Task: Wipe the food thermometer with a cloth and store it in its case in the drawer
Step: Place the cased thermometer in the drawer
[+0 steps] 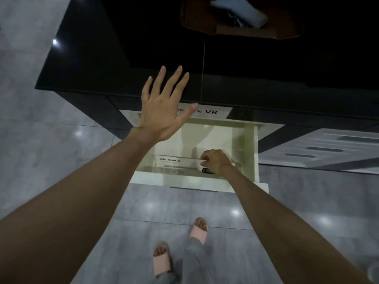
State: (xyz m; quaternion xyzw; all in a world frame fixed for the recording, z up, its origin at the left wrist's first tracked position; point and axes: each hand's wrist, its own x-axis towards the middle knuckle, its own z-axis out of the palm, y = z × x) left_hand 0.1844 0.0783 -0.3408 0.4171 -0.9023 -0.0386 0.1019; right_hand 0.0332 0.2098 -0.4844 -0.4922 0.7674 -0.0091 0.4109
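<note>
A white drawer [255, 152] stands pulled out below a black counter. Inside it lies a clear plastic case [176, 163] with a printed label, along the drawer's near side. My right hand [217, 161] is down in the drawer at the case's right end, fingers curled around a dark thermometer [205, 170] of which only the black end shows. My left hand [164, 107] hovers above the drawer's left side near the counter edge, fingers spread, holding nothing. On the counter top, a light cloth [240, 14] lies on a brown tray.
The black counter [123, 64] overhangs the drawer, with a white label reading "VR" [211, 112] on its front. A brown tray [287, 29] sits at the counter's far side. Grey tiled floor lies below, with my feet in pink slippers [162, 260]. A white unit [320, 148] stands at the right.
</note>
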